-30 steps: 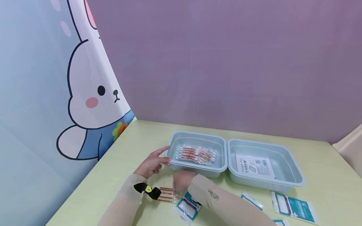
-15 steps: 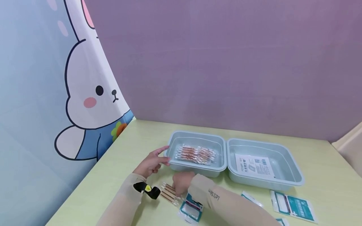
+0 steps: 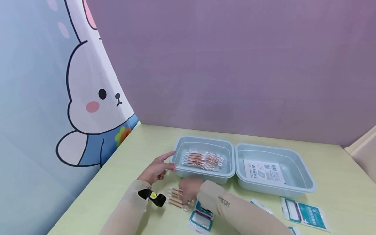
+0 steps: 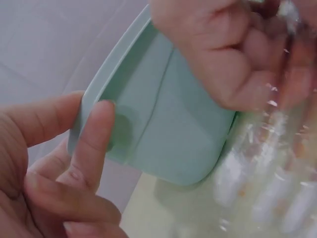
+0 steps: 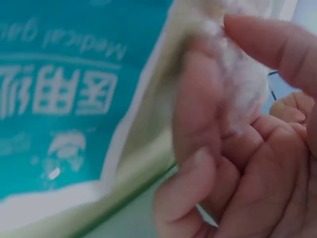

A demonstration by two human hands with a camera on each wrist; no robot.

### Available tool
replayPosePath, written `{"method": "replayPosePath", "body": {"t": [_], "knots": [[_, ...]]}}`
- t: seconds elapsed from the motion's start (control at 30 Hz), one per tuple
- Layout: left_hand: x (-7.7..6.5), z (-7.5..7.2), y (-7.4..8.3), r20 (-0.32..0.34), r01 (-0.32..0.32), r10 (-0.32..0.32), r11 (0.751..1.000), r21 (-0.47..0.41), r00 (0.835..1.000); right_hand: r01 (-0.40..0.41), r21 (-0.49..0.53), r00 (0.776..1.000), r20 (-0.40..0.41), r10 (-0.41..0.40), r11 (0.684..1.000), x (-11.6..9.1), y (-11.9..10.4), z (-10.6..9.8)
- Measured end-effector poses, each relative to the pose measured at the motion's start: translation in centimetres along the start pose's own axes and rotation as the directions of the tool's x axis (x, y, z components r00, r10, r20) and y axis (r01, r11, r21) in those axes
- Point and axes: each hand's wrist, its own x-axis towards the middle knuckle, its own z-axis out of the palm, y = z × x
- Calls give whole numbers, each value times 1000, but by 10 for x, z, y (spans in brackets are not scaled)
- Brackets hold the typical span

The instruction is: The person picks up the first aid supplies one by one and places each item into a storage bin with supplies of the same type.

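Swab pack (image 3: pixel 176 198) has tilted, pinched in right hand (image 3: pixel 189 190); nearby, left hand (image 3: pixel 155 170) grips tub (image 3: pixel 210 144).

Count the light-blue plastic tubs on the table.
2: the left tub, holding bagged swabs, with the left hand on its rim; the right tub beside it, holding a printed sheet. None seems hidden.

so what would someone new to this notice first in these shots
Probably the big cartoon rabbit on the backdrop at the far left. Next, two pale blue bins side by side on the table, the left one holding bagged swabs. In front of that bin, the right hand holds another clear packet of swabs, while the left hand grips the bin's rim.
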Motion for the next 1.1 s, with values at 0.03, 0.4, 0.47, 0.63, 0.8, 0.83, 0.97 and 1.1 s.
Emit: {"method": "replayPosePath", "body": {"t": [0.03, 0.4, 0.47, 0.63, 0.8, 0.83, 0.97, 1.1], "knots": [[-1, 0, 1, -7, 0, 0, 1000, 14, 1000, -1, 1, 1000, -8, 1, 1000, 0, 1, 0], [-4, 7, 5, -29, -8, 10, 998, 65, 1000, 133, 158, 982, -156, -108, 978, -20, 16, -2], [-4, 7, 3, -50, -5, 8, 998, 63, 999, 162, 219, 978, -163, -128, 962, -26, 19, -5], [-3, 6, 1, -78, 11, -8, 999, 42, 997, 204, 322, 978, -102, -180, 924, -38, 29, -19], [-1, 6, 1, -79, 5, -4, 1000, 18, 997, 181, 321, 983, -51, -174, 930, -46, 38, -32], [-1, 6, 0, -81, 5, -4, 1000, 16, 997, 178, 329, 984, -49, -171, 928, -48, 39, -34], [0, 6, 0, -80, 9, -8, 1000, 9, 997, 201, 349, 980, -58, -193, 915, -55, 42, -40], [1, 5, 1, -80, 17, -15, 1000, 26, 997, 249, 360, 968, -126, -218, 899, -60, 46, -47]]}}
